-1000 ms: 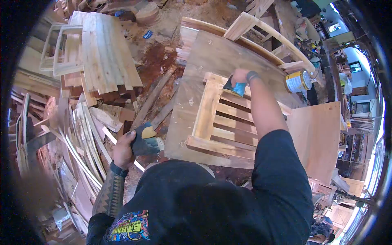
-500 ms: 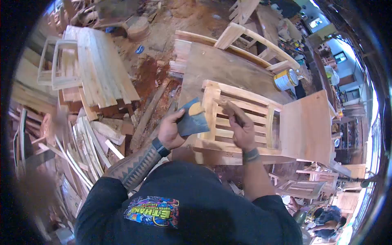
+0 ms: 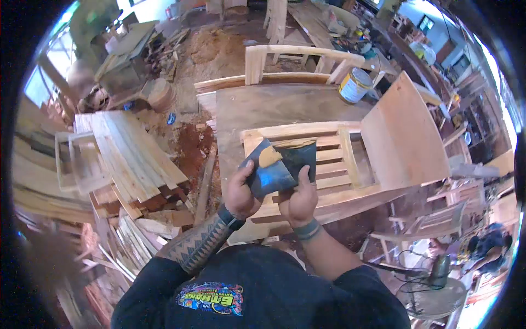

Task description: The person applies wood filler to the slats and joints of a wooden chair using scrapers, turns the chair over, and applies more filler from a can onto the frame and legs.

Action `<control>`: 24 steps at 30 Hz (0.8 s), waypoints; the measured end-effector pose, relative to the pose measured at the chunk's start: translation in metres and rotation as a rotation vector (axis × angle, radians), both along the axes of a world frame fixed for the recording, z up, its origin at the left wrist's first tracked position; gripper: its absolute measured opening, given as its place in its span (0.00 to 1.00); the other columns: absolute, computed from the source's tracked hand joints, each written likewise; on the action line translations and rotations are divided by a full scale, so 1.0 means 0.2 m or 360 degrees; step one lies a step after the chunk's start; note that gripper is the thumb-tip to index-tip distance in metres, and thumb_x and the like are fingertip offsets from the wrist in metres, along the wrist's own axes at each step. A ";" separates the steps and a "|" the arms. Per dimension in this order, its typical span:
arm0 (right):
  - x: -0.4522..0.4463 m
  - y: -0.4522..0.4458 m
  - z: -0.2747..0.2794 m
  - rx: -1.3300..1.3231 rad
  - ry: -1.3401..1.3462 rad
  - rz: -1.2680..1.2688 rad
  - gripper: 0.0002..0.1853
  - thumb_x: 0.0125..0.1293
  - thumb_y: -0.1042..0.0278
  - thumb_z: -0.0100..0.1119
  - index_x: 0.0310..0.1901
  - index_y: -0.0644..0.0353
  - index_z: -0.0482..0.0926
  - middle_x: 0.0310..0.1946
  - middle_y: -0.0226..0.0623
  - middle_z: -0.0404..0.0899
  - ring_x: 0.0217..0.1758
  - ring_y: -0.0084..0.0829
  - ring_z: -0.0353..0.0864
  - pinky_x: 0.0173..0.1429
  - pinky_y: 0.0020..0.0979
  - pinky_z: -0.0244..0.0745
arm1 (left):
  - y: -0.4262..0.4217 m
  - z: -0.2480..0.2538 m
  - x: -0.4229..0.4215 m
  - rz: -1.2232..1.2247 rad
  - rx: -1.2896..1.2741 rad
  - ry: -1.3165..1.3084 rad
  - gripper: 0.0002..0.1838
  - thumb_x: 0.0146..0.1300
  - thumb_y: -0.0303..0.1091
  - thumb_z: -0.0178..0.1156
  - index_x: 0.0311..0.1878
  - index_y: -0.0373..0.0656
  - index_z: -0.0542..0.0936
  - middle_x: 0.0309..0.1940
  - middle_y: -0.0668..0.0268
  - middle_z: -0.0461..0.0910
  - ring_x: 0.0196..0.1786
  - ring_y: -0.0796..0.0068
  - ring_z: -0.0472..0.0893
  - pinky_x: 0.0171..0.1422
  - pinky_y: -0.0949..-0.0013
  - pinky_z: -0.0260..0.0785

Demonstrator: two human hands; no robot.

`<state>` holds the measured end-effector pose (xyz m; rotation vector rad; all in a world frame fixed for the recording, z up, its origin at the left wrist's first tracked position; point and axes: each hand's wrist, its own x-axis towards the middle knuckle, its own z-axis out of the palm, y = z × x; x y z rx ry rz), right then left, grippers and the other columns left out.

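My left hand (image 3: 241, 192) grips a dark flat sheet (image 3: 267, 178) that carries a lump of tan paste (image 3: 269, 157). Beside it, my right hand (image 3: 300, 200) holds a second dark flat piece (image 3: 298, 160), with tan paste along its far edge. The two pieces meet or overlap between my hands. Under them lies a slatted wooden frame (image 3: 350, 159) on a broad brown board (image 3: 296, 104). Both palms are turned up, thumbs on top of the pieces.
A yellow and white can (image 3: 355, 85) stands at the board's far right. A smooth wooden panel (image 3: 404, 137) rises at the frame's right end. Planks (image 3: 131, 153) are stacked at left. Another person (image 3: 487, 249) is at lower right, beside a round stool (image 3: 433, 299).
My right hand has come back from the slatted frame to the sheet in my left hand. My left hand has moved right. The view has turned, showing more of the background.
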<state>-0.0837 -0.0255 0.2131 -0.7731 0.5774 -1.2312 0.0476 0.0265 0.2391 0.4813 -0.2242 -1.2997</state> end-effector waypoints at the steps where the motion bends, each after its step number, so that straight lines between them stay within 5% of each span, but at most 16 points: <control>1: -0.01 0.00 0.05 0.0104 -0.0210 0.0015 0.21 0.83 0.58 0.46 0.68 0.63 0.70 0.62 0.40 0.78 0.64 0.37 0.79 0.69 0.40 0.74 | -0.02 0.00 -0.01 0.0007 0.0100 -0.0131 0.24 0.79 0.38 0.45 0.71 0.36 0.71 0.62 0.55 0.81 0.61 0.58 0.83 0.70 0.54 0.74; 3: -0.06 -0.01 0.08 0.0184 -0.0466 -0.0003 0.21 0.83 0.55 0.46 0.68 0.59 0.71 0.62 0.37 0.78 0.64 0.35 0.79 0.69 0.45 0.73 | -0.06 0.04 -0.07 0.0058 0.0270 -0.0313 0.23 0.79 0.37 0.46 0.69 0.34 0.73 0.59 0.55 0.82 0.58 0.61 0.84 0.66 0.58 0.77; 6: -0.17 -0.03 0.11 0.0280 -0.0653 -0.0010 0.21 0.82 0.58 0.49 0.68 0.58 0.71 0.61 0.36 0.78 0.63 0.35 0.79 0.67 0.42 0.75 | -0.09 -0.06 -0.11 0.0166 0.0284 -0.1386 0.21 0.78 0.36 0.48 0.66 0.34 0.75 0.57 0.56 0.83 0.57 0.63 0.85 0.64 0.60 0.79; 9: -0.24 -0.05 0.03 0.0137 -0.0310 -0.0132 0.20 0.81 0.66 0.51 0.69 0.60 0.70 0.60 0.37 0.79 0.62 0.33 0.79 0.65 0.37 0.75 | -0.11 0.06 -0.21 0.0142 0.0320 -0.1728 0.19 0.77 0.36 0.50 0.63 0.34 0.77 0.55 0.57 0.84 0.56 0.63 0.85 0.61 0.61 0.80; 15: -0.31 -0.10 0.13 -0.0739 0.0529 -0.0151 0.22 0.78 0.71 0.50 0.71 0.66 0.67 0.56 0.42 0.81 0.60 0.29 0.79 0.64 0.32 0.73 | -0.18 0.17 -0.26 -0.0017 0.0429 -0.0713 0.21 0.80 0.36 0.48 0.64 0.30 0.77 0.55 0.55 0.83 0.54 0.71 0.84 0.60 0.68 0.76; 18: -0.32 -0.12 0.10 -0.0916 0.0888 -0.0134 0.27 0.76 0.68 0.54 0.73 0.67 0.65 0.51 0.49 0.84 0.55 0.39 0.86 0.61 0.37 0.77 | -0.21 0.08 -0.18 -0.0007 0.0464 -0.1097 0.20 0.79 0.37 0.49 0.60 0.29 0.78 0.51 0.58 0.85 0.50 0.73 0.84 0.55 0.68 0.78; 24: -0.29 -0.15 0.10 -0.0911 0.1560 0.0214 0.34 0.75 0.57 0.55 0.76 0.63 0.60 0.39 0.62 0.84 0.44 0.63 0.85 0.52 0.51 0.81 | -0.28 -0.01 0.02 -0.0199 0.0592 -0.1107 0.18 0.77 0.37 0.53 0.53 0.30 0.82 0.43 0.60 0.86 0.41 0.73 0.86 0.48 0.68 0.79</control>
